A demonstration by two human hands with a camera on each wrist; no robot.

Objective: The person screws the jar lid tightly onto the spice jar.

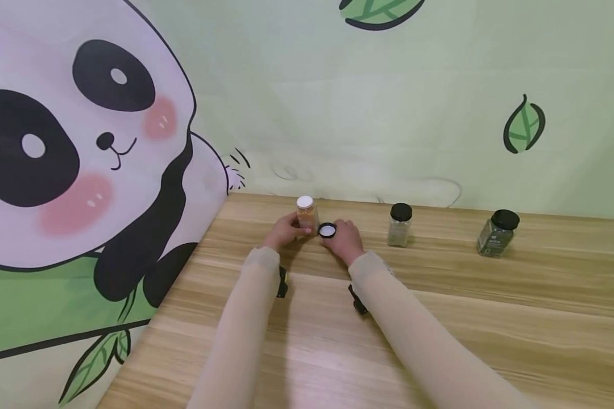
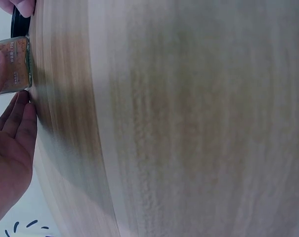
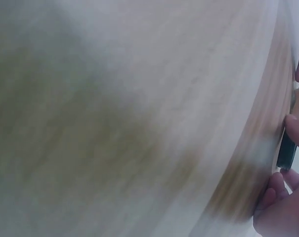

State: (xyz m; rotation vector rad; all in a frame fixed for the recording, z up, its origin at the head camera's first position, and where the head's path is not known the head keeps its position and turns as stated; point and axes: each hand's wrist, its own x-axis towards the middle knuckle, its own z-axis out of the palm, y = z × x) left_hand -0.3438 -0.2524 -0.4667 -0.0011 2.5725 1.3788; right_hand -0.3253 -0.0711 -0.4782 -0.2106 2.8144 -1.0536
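Near the back of the wooden table, a small clear jar with orange contents point(image 1: 308, 218) stands upright, its round top white. My left hand point(image 1: 283, 231) holds it from the left, the thumb across its front. In the left wrist view, the thumb lies over the printed face of the jar point(image 2: 20, 64), and the other fingers reach along its side. Just right of the jar, my right hand point(image 1: 348, 242) pinches a black screw lid point(image 1: 327, 230), whose white inside faces up toward the head camera. The right wrist view shows the lid edge point(image 3: 286, 151) between thumb and fingers.
To the right stand a clear jar with a black lid point(image 1: 399, 227) and, farther along, a darker jar with a black lid point(image 1: 497, 234). A pale green wall covering point(image 1: 430, 113) with a panda picture rises at the table's point(image 1: 491, 307) back and left edges.
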